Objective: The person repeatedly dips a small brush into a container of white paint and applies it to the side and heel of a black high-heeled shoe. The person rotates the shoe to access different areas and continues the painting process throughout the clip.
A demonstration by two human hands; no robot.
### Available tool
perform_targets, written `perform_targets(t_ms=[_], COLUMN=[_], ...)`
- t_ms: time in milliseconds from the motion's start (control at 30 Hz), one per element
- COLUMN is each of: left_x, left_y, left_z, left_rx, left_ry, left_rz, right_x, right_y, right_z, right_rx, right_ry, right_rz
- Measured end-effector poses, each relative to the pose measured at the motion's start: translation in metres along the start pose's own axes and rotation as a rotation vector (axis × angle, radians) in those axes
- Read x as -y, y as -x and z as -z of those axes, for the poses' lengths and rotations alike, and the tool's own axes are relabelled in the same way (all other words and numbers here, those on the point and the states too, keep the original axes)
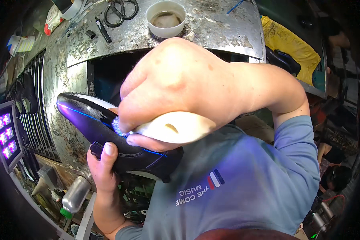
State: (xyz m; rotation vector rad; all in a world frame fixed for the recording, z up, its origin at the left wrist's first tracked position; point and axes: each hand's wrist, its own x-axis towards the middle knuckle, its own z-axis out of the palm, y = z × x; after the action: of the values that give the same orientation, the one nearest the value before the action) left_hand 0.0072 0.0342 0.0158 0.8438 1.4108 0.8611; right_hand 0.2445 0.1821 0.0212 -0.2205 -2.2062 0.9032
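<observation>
A black shoe (126, 150) lies tilted in front of me, its toe pointing to the far left. A bright blue line runs along its upper. My left hand (105, 163) grips it from the near side, thumb on the upper beside a strap and buckle; the other fingers are largely hidden. Above the shoe, my right hand (176, 78) is closed around a brush (178, 127) with a smooth cream handle. Its pale bristles touch the shoe near the blue line; my fist hides part of the brush head.
On the worn metal bench (220, 40) stand a white bowl of liquid (166, 20), black scissors (120, 14) and an uncapped marker (103, 30). A lamp with purple lights (6, 136) is at left, a bottle with a green cap (76, 195) below it. A yellow cloth (290, 46) hangs right.
</observation>
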Motion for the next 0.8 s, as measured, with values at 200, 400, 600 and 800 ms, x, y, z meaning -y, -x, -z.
perform_targets(t_ms=[200, 400, 600, 800], left_x=[0.004, 0.011, 0.017, 0.029], left_y=[-0.004, -0.005, -0.007, -0.004], left_z=[0.002, 0.007, 0.008, 0.013], left_rx=[-0.011, -0.055, -0.107, -0.256], left_ry=[-0.015, -0.005, -0.008, 0.154], left_rz=[-0.039, -0.05, -0.088, -0.015], right_x=[0.008, 0.01, 0.014, 0.017], right_y=[-0.003, -0.004, -0.004, -0.002], right_z=[0.007, 0.011, 0.013, 0.018], right_rx=[0.14, 0.233, 0.267, 0.301], right_ry=[-0.037, -0.091, -0.143, -0.145], right_rz=[-0.023, 0.006, 0.017, 0.004])
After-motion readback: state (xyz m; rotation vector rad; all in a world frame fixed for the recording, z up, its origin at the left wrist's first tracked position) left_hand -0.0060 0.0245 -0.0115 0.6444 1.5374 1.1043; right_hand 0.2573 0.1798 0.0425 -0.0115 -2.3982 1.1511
